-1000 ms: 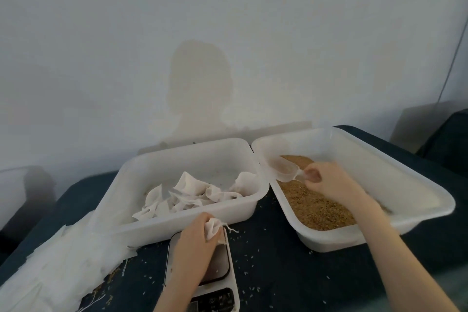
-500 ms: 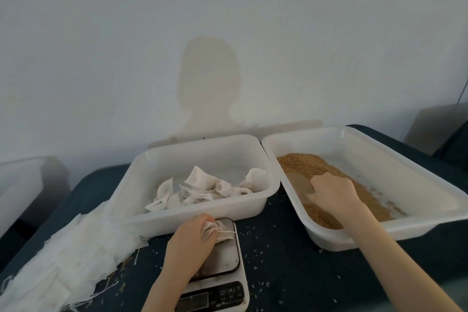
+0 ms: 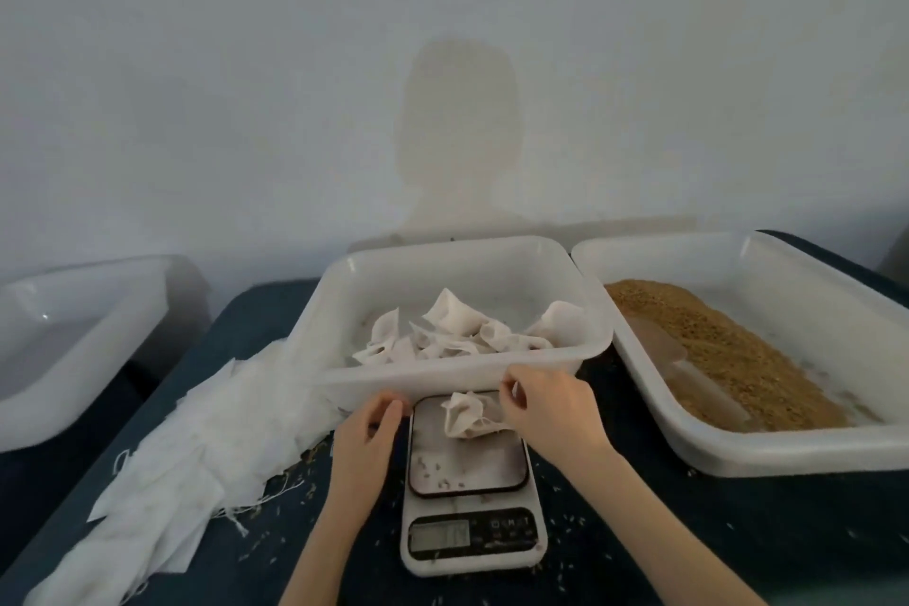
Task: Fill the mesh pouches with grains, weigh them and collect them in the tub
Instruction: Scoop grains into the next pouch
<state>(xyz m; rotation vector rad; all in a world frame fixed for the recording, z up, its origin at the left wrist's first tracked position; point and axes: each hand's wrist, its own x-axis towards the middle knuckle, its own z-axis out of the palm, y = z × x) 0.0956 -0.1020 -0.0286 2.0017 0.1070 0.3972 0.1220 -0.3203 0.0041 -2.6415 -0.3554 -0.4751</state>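
White mesh pouch (image 3: 469,414) lies on the far part of the scale (image 3: 469,482) platform, lumpy and crumpled, with loose threads at its edge. Right hand (image 3: 548,411) sits just right of the pouch; its fingers are curled and touch the pouch's right side and drawstring, pinching it as far as can be seen. Left hand (image 3: 366,433) rests at the left edge of the platform, fingers loosely curled toward the thumb; whether it grips a thread cannot be told. A few stray grains lie on the platform near its front edge. The scale display faces the person; its reading is too blurred to tell. Directly behind the scale stands the middle tub (image 3: 585,305), holding a heap of filled pouches (image 3: 457,335). To its right, touching it at the rim, stands the grain tub (image 3: 811,448), with brown grains (image 3: 728,349) banked along its left side and a clear scoop (image 3: 688,364) lying on the grains. Left of the scale, a stack of flat pouches (image 3: 182,463) lies on the dark table (image 3: 738,546), reaching up against the middle tub's left corner. Scattered grains dot the table around the scale. A third tub (image 3: 74,389) stands well apart at the far left, off the table.
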